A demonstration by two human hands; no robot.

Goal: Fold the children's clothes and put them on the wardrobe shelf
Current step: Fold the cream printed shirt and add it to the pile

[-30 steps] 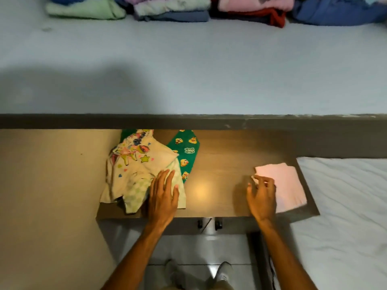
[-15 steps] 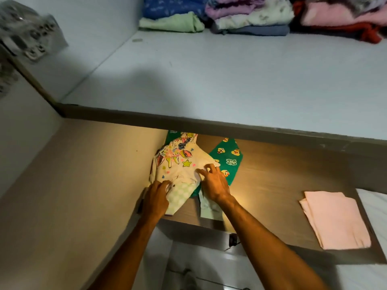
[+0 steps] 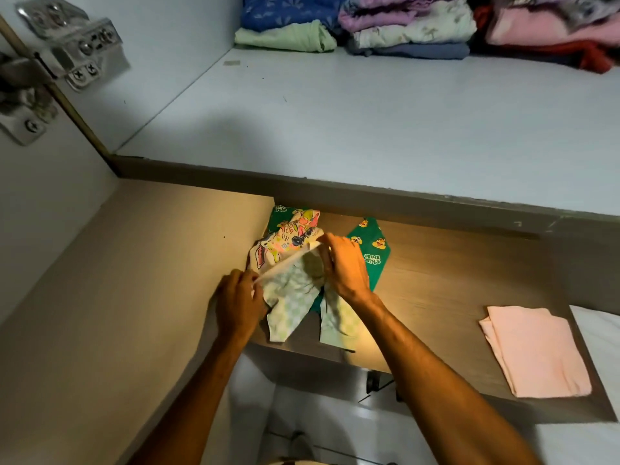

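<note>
A cream children's garment with cartoon prints (image 3: 288, 243) lies bunched on the left of a brown wooden ledge (image 3: 446, 283). My left hand (image 3: 240, 303) pinches its hem at the lower left. My right hand (image 3: 345, 266) pinches the same hem further right, and the edge is stretched taut between them. Pale green checked legs (image 3: 290, 307) of the garment hang toward the ledge's front edge. Under it lies a green garment with duck prints (image 3: 372, 253). A folded pink cloth (image 3: 536, 350) rests on the right of the ledge.
Above the ledge is the white wardrobe shelf (image 3: 335, 122), with stacks of folded clothes (image 3: 412, 28) along its back. A metal door hinge (image 3: 67, 45) sits on the wall at upper left. A white bed sheet (image 3: 600, 330) borders the ledge at right.
My right hand left the pink cloth and crossed over to the printed garment. Both hands now grip its hem and have lifted it, bunching the printed part backward. The view swung left.
</note>
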